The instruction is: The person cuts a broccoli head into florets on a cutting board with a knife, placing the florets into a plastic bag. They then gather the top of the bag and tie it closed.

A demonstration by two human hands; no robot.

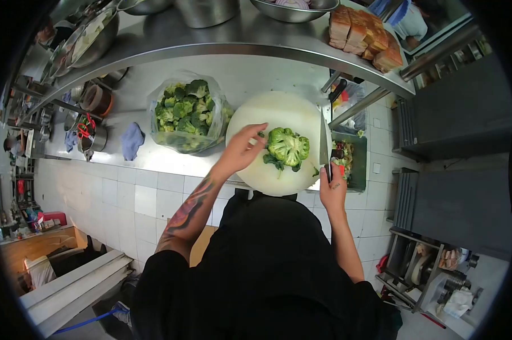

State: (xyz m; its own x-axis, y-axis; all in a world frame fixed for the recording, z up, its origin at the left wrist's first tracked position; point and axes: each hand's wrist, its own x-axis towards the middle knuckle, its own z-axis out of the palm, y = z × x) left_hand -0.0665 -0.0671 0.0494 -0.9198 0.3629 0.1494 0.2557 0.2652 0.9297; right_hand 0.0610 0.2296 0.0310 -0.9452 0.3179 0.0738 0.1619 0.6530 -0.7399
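On a round white cutting board (250, 107) lies a broccoli head (288, 148), its pale cut stem side facing up, with loose leafy bits around its lower edge. My left hand (244, 148) is over the board's left side, thumb and fingers apart, close beside the broccoli. A small dark green piece shows at its fingertips. In my right hand (333, 190) is the handle of a knife (324, 141), whose blade points away from me along the board's right edge. Left of the board, a clear plastic bag (191, 141) is full of broccoli florets (185, 109).
Blocks of roasted meat (363, 35) and metal bowls (294, 10) stand on the steel shelf (239, 42) above. A green bin (357, 170) with scraps is right of the board. A blue cloth (132, 140) and a pot with red-handled scissors (86, 129) lie left.
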